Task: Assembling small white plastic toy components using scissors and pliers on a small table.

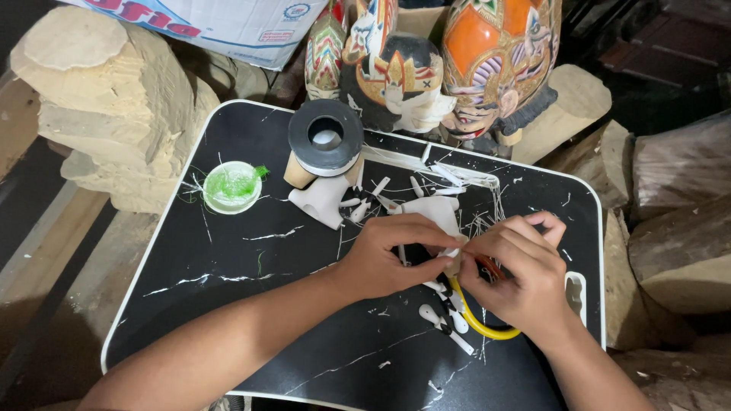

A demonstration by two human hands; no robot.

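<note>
**Two hands close together over small white pieces on a black tray**

Head view: both hands meet near the middle of a black tray table [228,304] with a white rim, streaked with white paint and littered with pale shavings. The left hand [384,259] lies palm down with its fingers curled, the fingertips pinching a small white carved piece [438,217] at its lower edge. The right hand [518,274] is curled tight around a thin tool with a reddish part [487,266]; what kind of tool it is cannot be told, since the fingers cover most of it. The two hands touch at the fingertips, and the white piece sits just above that meeting point. A yellow loop [480,323], perhaps a cord or a handle, curves out from beneath the right hand. Several small white pegs with dark tips [445,323] lie scattered on the tray just below the hands.

Farther up the tray stands a roll of black tape [326,137] atop a pale wooden block, with a white carved shape [324,202] beside it. To the left sits a small round dish of green paint [232,186]. Behind the tray stand painted wooden figures [426,68] in orange, white and black. Rough blocks of pale wood [106,99] lie around the table.
</note>
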